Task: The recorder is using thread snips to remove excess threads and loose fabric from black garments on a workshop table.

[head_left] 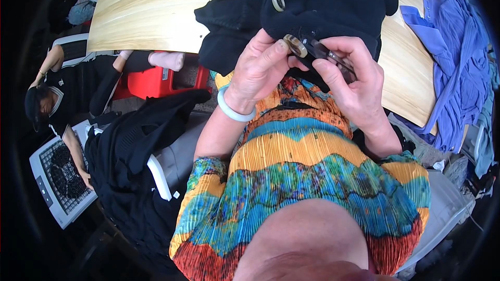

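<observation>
A black knitted garment (333,5) lies over the table's near edge, its front edge drawn toward me. Large brown-and-cream ring-shaped buttons run along it. My left hand (260,67), a pale bangle at its wrist, is closed on that edge, with the thumb against one button (295,46). Close beside it, my right hand (357,75) is closed around small dark thread snips (341,62). Their blade end points at the button and comes very near it; whether they touch cannot be made out. The right fingers partly cover the snips.
The wood-grain table (151,10) spreads ahead. Purple clothing (453,62) hangs over its right side. At left are black clothes (135,156) on a grey chair, a red plastic stool (161,83), a fan unit (65,174), and another person in black (78,88).
</observation>
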A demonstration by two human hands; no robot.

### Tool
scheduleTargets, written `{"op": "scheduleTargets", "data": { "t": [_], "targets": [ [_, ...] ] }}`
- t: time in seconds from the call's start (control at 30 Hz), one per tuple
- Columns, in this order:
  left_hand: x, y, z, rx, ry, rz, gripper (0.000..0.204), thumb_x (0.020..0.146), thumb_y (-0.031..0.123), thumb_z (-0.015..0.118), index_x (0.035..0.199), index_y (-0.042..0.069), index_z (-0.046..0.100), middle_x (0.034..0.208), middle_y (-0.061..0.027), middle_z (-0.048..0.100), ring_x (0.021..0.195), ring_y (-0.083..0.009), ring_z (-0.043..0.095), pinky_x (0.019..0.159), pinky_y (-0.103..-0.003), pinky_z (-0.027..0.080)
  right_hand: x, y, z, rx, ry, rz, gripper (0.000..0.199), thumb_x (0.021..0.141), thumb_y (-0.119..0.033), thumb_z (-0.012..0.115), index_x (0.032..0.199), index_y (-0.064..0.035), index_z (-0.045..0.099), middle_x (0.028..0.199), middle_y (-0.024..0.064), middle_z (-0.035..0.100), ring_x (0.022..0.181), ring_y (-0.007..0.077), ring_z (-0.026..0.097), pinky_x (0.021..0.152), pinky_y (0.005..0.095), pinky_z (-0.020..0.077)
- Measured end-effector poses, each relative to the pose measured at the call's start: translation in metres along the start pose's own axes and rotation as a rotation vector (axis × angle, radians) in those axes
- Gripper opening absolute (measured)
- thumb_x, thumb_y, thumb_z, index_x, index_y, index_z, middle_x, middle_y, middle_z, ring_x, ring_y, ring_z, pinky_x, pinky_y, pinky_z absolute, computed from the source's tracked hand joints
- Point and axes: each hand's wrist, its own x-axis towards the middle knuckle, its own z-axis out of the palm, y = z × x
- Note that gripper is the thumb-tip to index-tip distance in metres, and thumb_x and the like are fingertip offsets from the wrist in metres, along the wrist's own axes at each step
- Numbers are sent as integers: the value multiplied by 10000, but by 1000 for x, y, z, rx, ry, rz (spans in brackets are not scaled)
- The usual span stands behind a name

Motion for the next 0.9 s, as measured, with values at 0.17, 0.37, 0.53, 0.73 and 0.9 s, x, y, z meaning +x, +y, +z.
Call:
{"op": "scheduleTargets", "data": {
  "t": [0.17,0.37,0.53,0.73,0.9],
  "targets": [
    [0,0,0,12,2,13,222,864,96,492,1081,60,521,993,-79,585,880,-174,567,728,-316,494,1,-2,-1,-56,-24,-27,203,722,-75,665,878,3,562,681,62,568,577,105,560,505,212,441],
    [0,0,0,-4,-21,16,222,866,96,487,1082,59,519,998,-82,584,891,-178,566,728,-320,494,0,-1,1,-29,-1,-8,202,718,-68,668,877,2,564,678,67,573,571,108,564,504,209,442],
    [1,0,-5,5,-37,18,230,866,102,488,1091,60,514,1005,-84,581,898,-180,564,729,-330,495,1,-2,0,-54,-6,-13,179,721,-49,663,862,5,567,684,61,572,583,92,563,507,200,442],
    [0,0,-1,-5,-40,-7,237,865,103,488,1095,56,511,1003,-80,580,892,-176,566,738,-328,495,1,6,3,53,54,3,173,726,-38,657,869,5,569,674,34,563,553,45,509,478,176,401],
    [1,2,1,-23,32,-50,256,862,109,490,1112,51,498,1030,-84,569,918,-177,558,749,-336,494,11,9,-7,43,152,4,186,745,-49,651,896,7,558,700,22,579,581,23,495,505,154,385]
  ]
}}
